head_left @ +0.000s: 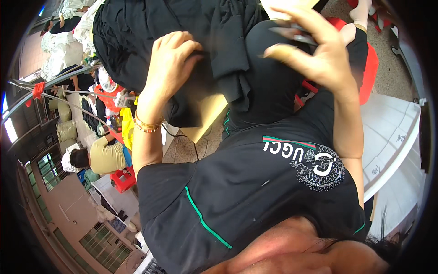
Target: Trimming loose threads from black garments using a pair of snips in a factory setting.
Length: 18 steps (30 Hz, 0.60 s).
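Observation:
A big heap of black cloth point(150, 23) lies across a surface in front of me, with a folded length point(230, 68) hanging down near my leg. My left hand point(171, 59) is on the heap, its fingers curled and the thumb tip close to the index finger, with black cloth between them. Raised over my thigh, my right hand point(321, 52) has thumb and index finger spread. Across its palm lies a small metal tool point(295, 34) that looks like thread snips, held by the other fingers. Motion blurs this hand and the tool.
A pale yellow board edge point(203, 121) shows under the cloth. A red stool point(370, 73) stands at the right, beside a white sheet-covered surface point(388, 137). Metal rails point(59, 82) cross the left side. A person in a tan top point(107, 155) sits farther left near a red crate point(122, 180).

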Motion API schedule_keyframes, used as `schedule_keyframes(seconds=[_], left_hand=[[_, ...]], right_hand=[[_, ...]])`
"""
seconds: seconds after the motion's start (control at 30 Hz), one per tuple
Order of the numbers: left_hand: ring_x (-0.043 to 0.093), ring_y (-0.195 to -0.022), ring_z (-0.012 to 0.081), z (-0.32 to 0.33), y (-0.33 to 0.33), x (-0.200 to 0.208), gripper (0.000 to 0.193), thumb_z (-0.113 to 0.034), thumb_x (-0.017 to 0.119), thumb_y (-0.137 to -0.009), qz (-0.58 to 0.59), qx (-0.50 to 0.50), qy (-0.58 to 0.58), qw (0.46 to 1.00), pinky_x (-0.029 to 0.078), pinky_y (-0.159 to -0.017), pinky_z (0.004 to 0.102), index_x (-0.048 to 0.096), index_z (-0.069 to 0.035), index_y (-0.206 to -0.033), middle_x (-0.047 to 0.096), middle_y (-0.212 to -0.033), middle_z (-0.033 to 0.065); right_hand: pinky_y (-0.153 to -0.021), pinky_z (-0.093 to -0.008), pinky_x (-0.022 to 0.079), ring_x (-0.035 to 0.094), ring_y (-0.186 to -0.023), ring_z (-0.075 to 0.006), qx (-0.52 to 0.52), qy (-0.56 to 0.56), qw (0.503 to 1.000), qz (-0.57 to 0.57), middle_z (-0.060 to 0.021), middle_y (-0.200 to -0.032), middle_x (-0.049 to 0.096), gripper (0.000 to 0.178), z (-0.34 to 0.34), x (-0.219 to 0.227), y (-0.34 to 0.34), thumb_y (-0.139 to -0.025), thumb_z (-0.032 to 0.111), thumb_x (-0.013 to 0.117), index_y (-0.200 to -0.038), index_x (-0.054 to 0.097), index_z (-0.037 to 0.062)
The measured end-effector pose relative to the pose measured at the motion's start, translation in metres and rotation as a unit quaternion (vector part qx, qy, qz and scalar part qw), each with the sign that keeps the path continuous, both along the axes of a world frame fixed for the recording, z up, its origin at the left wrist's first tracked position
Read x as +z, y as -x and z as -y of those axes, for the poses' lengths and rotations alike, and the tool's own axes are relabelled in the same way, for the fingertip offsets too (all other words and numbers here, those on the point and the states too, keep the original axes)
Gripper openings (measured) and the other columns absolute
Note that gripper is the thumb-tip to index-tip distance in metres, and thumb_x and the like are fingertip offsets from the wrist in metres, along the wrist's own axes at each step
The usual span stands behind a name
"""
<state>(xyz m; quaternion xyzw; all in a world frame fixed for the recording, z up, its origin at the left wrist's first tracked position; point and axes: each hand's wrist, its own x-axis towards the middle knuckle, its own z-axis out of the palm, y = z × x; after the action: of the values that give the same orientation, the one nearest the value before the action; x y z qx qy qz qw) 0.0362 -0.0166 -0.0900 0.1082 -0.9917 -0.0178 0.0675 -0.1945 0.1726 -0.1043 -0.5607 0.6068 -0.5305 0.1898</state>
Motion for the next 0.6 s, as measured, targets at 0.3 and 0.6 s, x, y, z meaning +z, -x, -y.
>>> schedule_keyframes(seconds=[0.3,0.6], left_hand=[[0.059,-0.089,0.0142,0.008,-0.049,0.048,0.009,0.001,0.065,-0.086,-0.297,0.171,-0.32,0.884,0.047,-0.084,0.0269,0.065,-0.001,-0.095,0.064,-0.1,0.006],[0.065,-0.085,0.0202,0.025,-0.02,0.038,0.009,0.0,0.055,-0.094,-0.435,0.015,-0.492,0.754,0.052,-0.091,0.0395,0.058,0.003,-0.102,0.062,-0.098,0.0113]], right_hand=[[-0.056,-0.0336,0.046,0.057,-0.063,-0.0245,0.026,0.127,0.946,-0.296,-0.0083,-0.07,0.051,0.015,0.048,0.011,-0.022,-0.069,0.005,0.067,-0.081,0.059,0.0076],[-0.076,-0.0274,0.053,0.065,-0.083,-0.0137,-0.233,0.203,0.671,0.674,-0.0024,-0.091,0.067,0.022,0.016,0.029,0.043,-0.093,0.014,0.062,-0.114,0.061,0.0072]])
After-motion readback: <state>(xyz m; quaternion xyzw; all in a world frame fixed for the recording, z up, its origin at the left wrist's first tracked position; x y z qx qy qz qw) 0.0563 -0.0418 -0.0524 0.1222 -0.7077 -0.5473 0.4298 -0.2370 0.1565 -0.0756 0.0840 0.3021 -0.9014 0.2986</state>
